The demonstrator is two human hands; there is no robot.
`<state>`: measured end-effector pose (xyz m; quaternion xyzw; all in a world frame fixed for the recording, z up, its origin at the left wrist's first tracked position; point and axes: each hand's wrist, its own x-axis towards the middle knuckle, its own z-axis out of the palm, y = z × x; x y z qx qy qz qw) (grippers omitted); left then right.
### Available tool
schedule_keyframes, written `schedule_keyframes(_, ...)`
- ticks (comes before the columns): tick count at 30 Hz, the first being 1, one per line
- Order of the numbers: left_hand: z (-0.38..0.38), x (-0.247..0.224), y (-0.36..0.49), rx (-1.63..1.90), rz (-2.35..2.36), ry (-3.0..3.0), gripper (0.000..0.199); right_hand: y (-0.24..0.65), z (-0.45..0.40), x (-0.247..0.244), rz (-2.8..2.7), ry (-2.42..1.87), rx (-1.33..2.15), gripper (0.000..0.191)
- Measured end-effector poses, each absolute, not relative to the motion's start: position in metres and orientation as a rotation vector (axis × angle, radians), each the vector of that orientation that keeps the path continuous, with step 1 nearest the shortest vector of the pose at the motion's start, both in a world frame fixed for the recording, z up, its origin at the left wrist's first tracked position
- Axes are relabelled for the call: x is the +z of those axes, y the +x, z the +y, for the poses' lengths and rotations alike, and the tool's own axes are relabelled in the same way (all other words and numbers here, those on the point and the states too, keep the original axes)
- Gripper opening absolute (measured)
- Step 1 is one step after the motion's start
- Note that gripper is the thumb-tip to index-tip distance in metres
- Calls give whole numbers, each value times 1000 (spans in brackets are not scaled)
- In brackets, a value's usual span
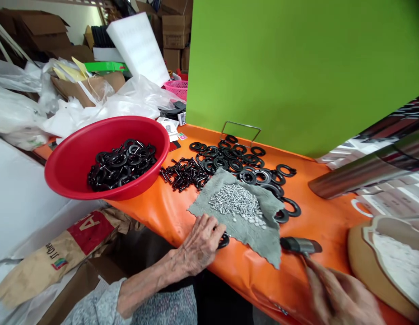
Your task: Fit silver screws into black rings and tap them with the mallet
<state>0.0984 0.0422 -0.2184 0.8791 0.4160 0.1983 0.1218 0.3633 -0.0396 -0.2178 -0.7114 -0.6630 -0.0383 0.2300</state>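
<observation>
My left hand [204, 241] is closed at the table's front edge, its fingers pinching a small black ring part [223, 241], mostly hidden behind them. At the lower right my right hand [345, 293], slightly blurred, is wrapped round the handle of a hammer [300, 245] with a black and grey head. Between the hands lies a grey-green cloth [260, 241] bearing a heap of small silver pins [235, 201] and several small white pieces [257, 221]. Behind the cloth are many black rings [236, 165], with a pile of short black rod parts [185, 174] to their left.
A red basin [63, 174] with black parts in it stands at the left. A tan tub of white powder [360, 257] is at the right, near a shiny metal post [331, 183]. A green panel [297, 67] rises behind the orange-covered table [175, 212].
</observation>
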Motion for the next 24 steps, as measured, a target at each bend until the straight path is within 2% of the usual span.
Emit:
schedule_keyframes(2,38,-223,102,560,1212,2592,38,323,-30,-210,-1880,-1746,229,32)
schedule_keyframes(4,34,-226,105,541,1207,2586,43,284,-19,-209,-1784,-1621,438,29)
schedule_keyframes(7,29,-224,105,486,1173,2521,47,252,-8,-218,-1692,-1624,441,34)
schedule_keyframes(10,25,-213,101,472,1087,2419,62,250,-5,-223,-1691,-1611,468,27)
schedule_keyframes(12,22,-204,98,526,992,2314,65,254,-7,-220,-1709,-1596,494,23)
schedule_keyframes(14,20,-198,96,642,972,2169,52,255,-8,-217,-1715,-1586,496,25)
schedule_keyframes(17,18,-200,95,798,1144,1990,16,252,-9,-217,-1719,-1582,478,29)
schedule_keyframes(18,18,-203,95,815,1195,1963,10,250,-9,-219,-1723,-1585,468,30)
schedule_keyframes(24,17,-221,93,877,1188,1901,12,245,-12,-232,-1816,-1587,412,28)
